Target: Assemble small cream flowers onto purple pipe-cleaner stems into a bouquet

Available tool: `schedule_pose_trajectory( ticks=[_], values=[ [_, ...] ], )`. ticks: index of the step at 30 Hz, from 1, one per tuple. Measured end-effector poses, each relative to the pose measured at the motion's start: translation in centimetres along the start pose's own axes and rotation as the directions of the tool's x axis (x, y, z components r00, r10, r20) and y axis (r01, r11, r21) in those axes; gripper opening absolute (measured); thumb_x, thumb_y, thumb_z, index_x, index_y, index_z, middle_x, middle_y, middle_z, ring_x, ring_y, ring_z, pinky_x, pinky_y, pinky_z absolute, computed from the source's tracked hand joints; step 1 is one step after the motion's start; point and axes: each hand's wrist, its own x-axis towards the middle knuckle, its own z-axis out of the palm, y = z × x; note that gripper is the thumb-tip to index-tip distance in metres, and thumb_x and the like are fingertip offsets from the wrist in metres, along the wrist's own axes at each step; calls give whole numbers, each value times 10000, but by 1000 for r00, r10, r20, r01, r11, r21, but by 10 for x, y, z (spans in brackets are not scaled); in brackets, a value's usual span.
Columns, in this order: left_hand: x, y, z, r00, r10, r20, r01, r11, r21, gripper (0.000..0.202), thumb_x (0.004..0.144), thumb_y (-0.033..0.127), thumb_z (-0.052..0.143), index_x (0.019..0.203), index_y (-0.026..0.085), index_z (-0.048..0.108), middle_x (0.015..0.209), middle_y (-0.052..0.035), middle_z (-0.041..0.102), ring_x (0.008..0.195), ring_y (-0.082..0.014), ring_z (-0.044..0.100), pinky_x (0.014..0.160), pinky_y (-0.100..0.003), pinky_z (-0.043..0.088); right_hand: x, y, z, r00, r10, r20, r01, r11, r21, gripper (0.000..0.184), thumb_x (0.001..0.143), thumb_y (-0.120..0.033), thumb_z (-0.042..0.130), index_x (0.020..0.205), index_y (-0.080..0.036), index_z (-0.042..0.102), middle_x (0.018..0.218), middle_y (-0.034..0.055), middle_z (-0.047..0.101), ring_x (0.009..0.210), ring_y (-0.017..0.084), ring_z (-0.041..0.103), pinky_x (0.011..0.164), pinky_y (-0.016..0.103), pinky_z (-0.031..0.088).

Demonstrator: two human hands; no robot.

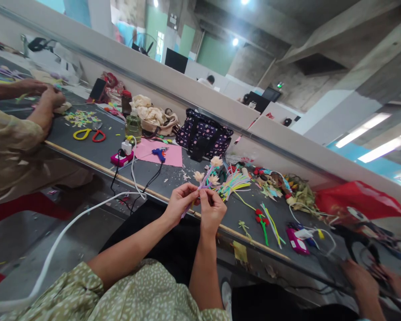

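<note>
Both hands (pixel 179 203) around flower bunch (pixel 213 180)

Cream flowers (pixel 216 162), purple stems (pixel 206 179), pink sheet (pixel 174 156)

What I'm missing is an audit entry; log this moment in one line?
Left hand: pinching bunch of cream flowers on purple stems; right hand: pinching same bunch; nearby: blue pistol-shaped glue gun on pink rectangular sheet

A matt, rough finish is shown by the cream flowers (pixel 216 161), glossy plastic by the red bag (pixel 350 198).
</note>
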Motion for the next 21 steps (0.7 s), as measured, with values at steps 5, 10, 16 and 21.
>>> schedule_pose_trajectory(
  ticks=[5, 10, 16, 21],
  values=[
    [1, 1, 0, 999, 36, 14, -37, 999, 25, 198, 700, 287, 734, 782, 131, 645, 681, -2, 619, 608, -93, 554, 621, -210, 447, -2, 0, 0, 999, -39, -1, 39, 999, -21, 233, 798, -365, 600, 802, -139, 660, 706, 24, 648, 600, 119, 567, 597, 235, 491],
    [1, 1, 1, 999, 31, 13, -31, 1000, -6, 199, 689, 277, 737, 784, 135, 636, 689, -1, 623, 615, -99, 566, 628, -214, 454, -3, 1, 1, 1000, -22, -9, 22, 1000, 13, 220, 796, -358, 607, 814, -140, 639, 711, 14, 643, 592, 117, 565, 575, 235, 495],
    [0, 1, 2, 999, 40, -5, -40, 999, -8, 164, 689, 245, 728, 765, 141, 627, 678, 10, 606, 606, -86, 544, 609, -198, 437, -3, 4, 3, 1000, 3, -20, -3, 1000, -4, 228, 786, -366, 622, 790, -138, 634, 687, 11, 640, 589, 119, 559, 577, 236, 483],
    [0, 0, 1, 999, 38, 22, -38, 999, -9, 149, 712, 229, 697, 807, 138, 627, 698, 4, 601, 618, -93, 539, 622, -215, 444, -3, 7, 4, 999, 4, -42, -4, 1000, -3, 248, 793, -375, 609, 833, -134, 646, 697, 15, 642, 574, 114, 547, 565, 231, 472]
  ],
)
